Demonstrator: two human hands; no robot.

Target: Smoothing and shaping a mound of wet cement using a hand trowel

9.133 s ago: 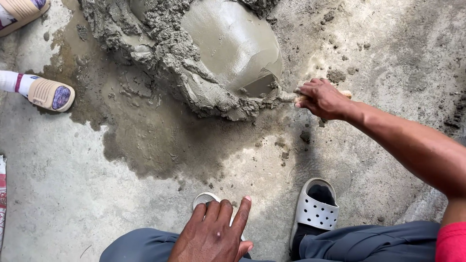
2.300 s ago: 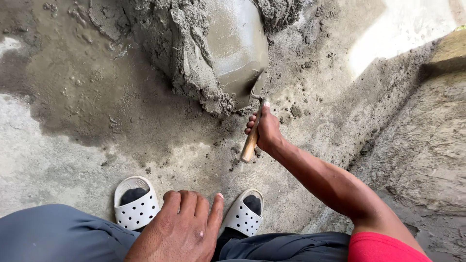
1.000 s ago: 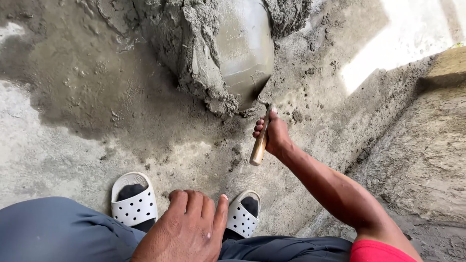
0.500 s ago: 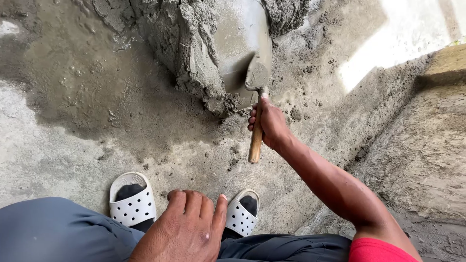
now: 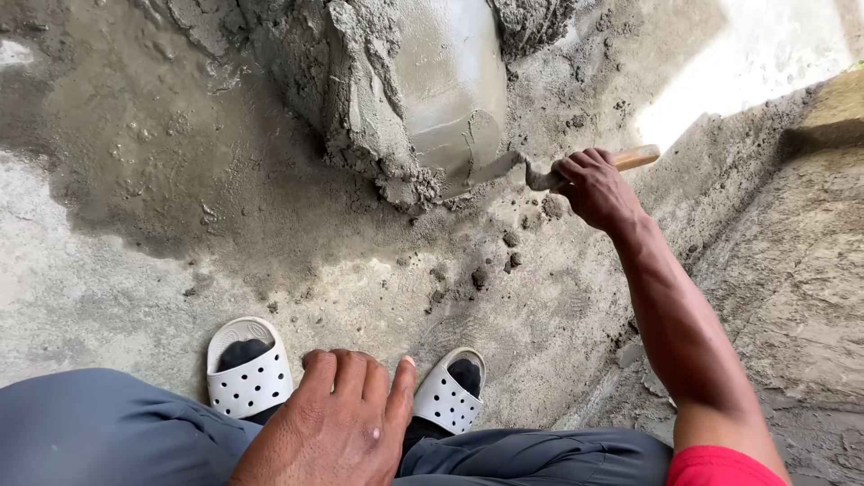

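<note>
From my remote seat, the far left of the view was a wet, grey, stained concrete floor (image 5: 108, 270), darker near the top and paler towards the feet. Low on that side I saw a grey trouser leg (image 5: 99, 432) and, just past it, the left white perforated rubber sandal (image 5: 247, 378) planted flat on the floor. The left hand (image 5: 337, 423) lay palm down on the knee, fingers spread and slightly apart, its grip holding nothing; the fingertips reached towards the gap between the two sandals. Just right of it stood the right white perforated sandal (image 5: 445, 396), toe pointed up the view.

Above centre rose the heap of wet grey cement mortar (image 5: 360, 117), rough and crumbly on its left flank, with a smooth, glistening pool of slurry (image 5: 450, 81) in its hollow. Small lumps of mortar (image 5: 490, 270) lay scattered on the floor below it.

The steel-bladed mason's trowel with a pale wooden handle (image 5: 526, 171) was at the lower right edge of the heap, its blade pushed against the mortar where the smooth face met the floor. The right hand (image 5: 594, 189) had its grip wrapped tight round the handle, whose wooden end stuck out to the right beyond the knuckles. The forearm ran down to a red sleeve (image 5: 720, 463). At the far right was a rough, mortar-crusted slab (image 5: 801, 270).
</note>
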